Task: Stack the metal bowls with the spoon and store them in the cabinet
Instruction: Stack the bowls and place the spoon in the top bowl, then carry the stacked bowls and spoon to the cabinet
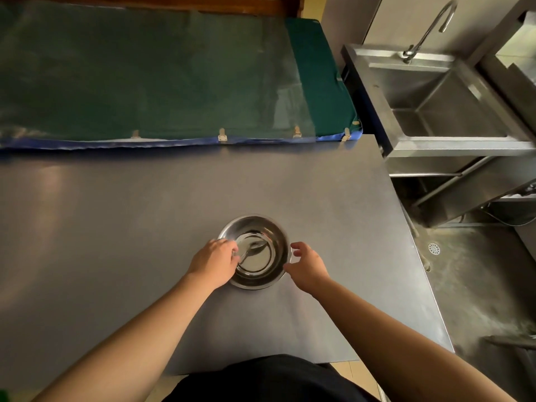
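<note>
A shiny metal bowl [262,227] stands on the grey table [145,213], a little right of centre; whether another bowl is nested under it I cannot tell. A metal spoon [253,246] lies inside it, handle toward the left rim. My left hand [214,264] rests over the bowl's left rim, fingers curled on the spoon's handle. My right hand [308,266] hovers at the right rim, fingers spread and holding nothing, thumb close to the bowl's edge.
A green mat [150,76] with a blue edge lies along the table's far side. A steel sink [441,103] with a tall faucet [429,30] stands at the right, past the table's edge. A floor drain [434,248] sits below it.
</note>
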`<action>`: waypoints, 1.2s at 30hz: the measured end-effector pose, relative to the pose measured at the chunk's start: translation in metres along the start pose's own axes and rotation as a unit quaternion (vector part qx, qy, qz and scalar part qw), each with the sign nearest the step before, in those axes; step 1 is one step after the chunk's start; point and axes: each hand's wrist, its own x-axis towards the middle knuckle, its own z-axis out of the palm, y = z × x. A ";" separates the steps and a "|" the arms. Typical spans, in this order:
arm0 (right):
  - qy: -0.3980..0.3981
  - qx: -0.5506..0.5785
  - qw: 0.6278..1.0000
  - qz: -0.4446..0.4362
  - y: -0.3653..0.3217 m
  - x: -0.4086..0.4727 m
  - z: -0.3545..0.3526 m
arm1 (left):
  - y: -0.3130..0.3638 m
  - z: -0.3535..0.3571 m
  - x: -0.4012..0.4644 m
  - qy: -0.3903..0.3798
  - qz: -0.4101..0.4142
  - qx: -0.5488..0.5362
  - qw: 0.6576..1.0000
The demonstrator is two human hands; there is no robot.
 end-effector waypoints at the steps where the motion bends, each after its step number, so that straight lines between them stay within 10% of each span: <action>1: 0.000 -0.001 1.000 0.000 -0.002 0.001 0.000 | -0.002 -0.002 0.000 0.006 -0.006 -0.007 1.000; 15: 0.000 0.077 0.995 0.069 -0.014 0.000 0.009 | -0.020 -0.016 0.021 -0.054 -0.175 -0.245 0.952; 36: 0.077 0.275 0.949 0.132 0.026 -0.074 -0.023 | 0.029 -0.039 -0.004 -0.112 -0.120 -0.388 0.907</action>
